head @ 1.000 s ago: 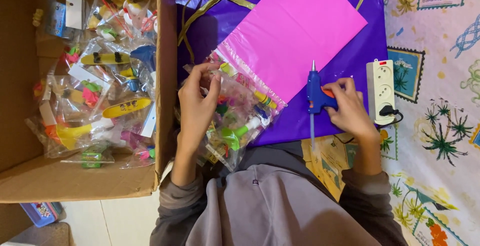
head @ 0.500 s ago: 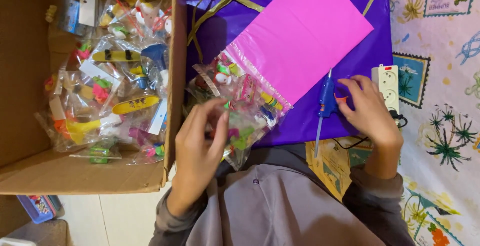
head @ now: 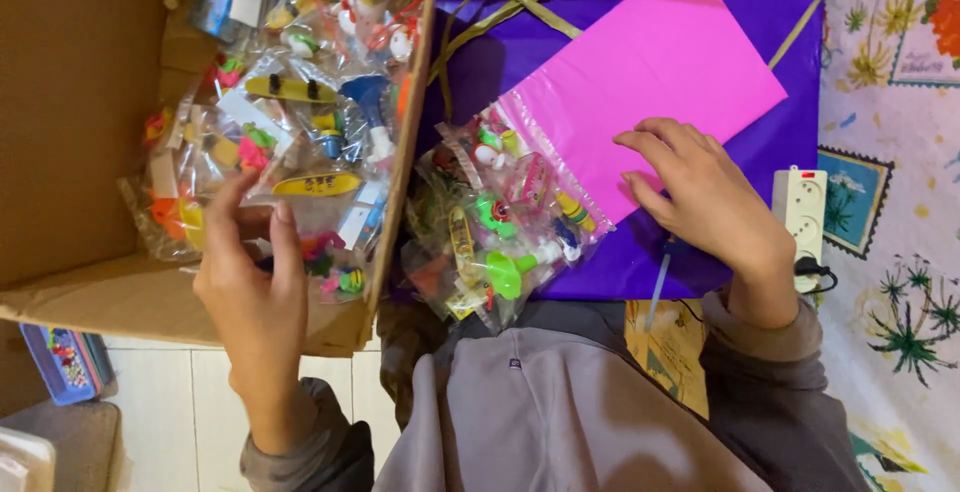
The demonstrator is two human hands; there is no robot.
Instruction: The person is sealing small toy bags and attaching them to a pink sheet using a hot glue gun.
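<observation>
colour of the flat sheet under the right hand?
Bright pink sheet, lying on purple wrapping; head view shows it, right hand resting on it.

Pink bag (head: 650,82) on purple sheet (head: 760,12); brown cardboard box (head: 80,102).

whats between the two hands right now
In the head view, the cardboard box wall and a clear bag of toys lie between the left hand and the right hand.

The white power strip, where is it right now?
In the head view the white power strip lies at the right, beside the purple sheet's edge, just right of the right hand.
</observation>
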